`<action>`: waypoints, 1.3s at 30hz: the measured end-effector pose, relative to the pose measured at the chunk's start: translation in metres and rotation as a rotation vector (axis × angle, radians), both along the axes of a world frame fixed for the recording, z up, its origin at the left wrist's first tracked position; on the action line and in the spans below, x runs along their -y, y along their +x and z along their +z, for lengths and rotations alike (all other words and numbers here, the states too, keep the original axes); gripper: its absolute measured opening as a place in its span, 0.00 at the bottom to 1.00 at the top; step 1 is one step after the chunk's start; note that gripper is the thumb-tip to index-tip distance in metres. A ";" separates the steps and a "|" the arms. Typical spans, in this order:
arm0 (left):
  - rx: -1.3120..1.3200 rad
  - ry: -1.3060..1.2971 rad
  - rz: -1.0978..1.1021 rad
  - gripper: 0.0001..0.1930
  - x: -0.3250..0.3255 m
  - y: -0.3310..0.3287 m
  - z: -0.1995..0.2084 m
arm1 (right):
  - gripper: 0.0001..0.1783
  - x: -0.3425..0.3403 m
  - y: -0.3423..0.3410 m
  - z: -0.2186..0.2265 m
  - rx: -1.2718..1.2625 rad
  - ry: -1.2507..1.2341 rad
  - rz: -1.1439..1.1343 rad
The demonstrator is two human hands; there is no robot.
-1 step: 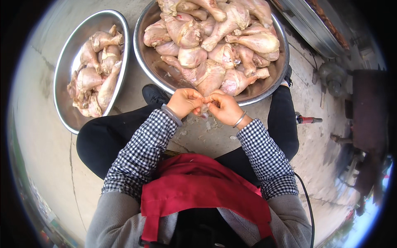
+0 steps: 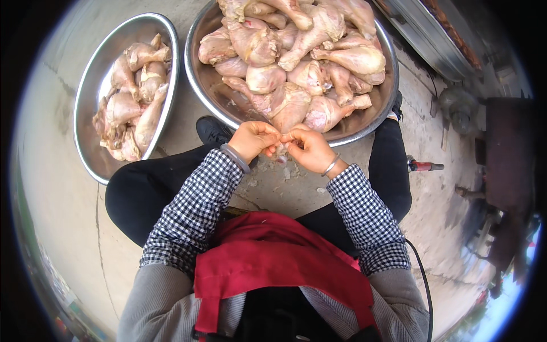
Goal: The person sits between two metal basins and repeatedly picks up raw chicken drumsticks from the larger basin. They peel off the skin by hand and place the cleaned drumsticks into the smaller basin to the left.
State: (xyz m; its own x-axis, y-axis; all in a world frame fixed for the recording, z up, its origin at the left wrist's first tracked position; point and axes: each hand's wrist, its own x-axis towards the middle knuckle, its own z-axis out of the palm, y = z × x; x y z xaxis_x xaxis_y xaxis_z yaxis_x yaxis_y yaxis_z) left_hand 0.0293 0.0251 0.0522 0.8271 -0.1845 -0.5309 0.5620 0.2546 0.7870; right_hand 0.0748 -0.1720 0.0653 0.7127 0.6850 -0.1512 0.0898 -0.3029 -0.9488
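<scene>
At the near rim of a large steel basin [image 2: 206, 105] heaped with raw chicken legs, one chicken leg [image 2: 289, 108] lies with its bony end jutting out over the edge. My left hand [image 2: 254, 141] pinches at that end with thumb and fingertips. From the other side my right hand [image 2: 310, 149] grips the same end, its fingertips meeting those of the left. What exactly lies between the fingertips, perhaps a bit of skin, is too small to make out. More chicken legs [image 2: 310, 34] are piled up behind in the basin.
To the left stands a smaller steel basin [image 2: 85, 114] with several chicken legs [image 2: 122, 108] in it. A red-handled tool [image 2: 427, 166] lies on the concrete floor [image 2: 439, 228] beyond my right knee. Metal equipment [image 2: 458, 108] stands at the right. A black cable [image 2: 424, 273] runs beside my right arm.
</scene>
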 end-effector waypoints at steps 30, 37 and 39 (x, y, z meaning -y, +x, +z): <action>0.159 0.487 0.406 0.10 0.024 -0.038 -0.020 | 0.11 0.010 -0.012 0.024 0.095 -0.717 0.208; 0.049 0.296 0.271 0.16 0.030 -0.041 -0.005 | 0.11 0.027 -0.022 -0.001 0.292 -0.400 0.477; -0.001 0.205 0.233 0.18 0.031 -0.041 -0.006 | 0.09 0.018 0.000 0.011 0.108 -0.391 0.233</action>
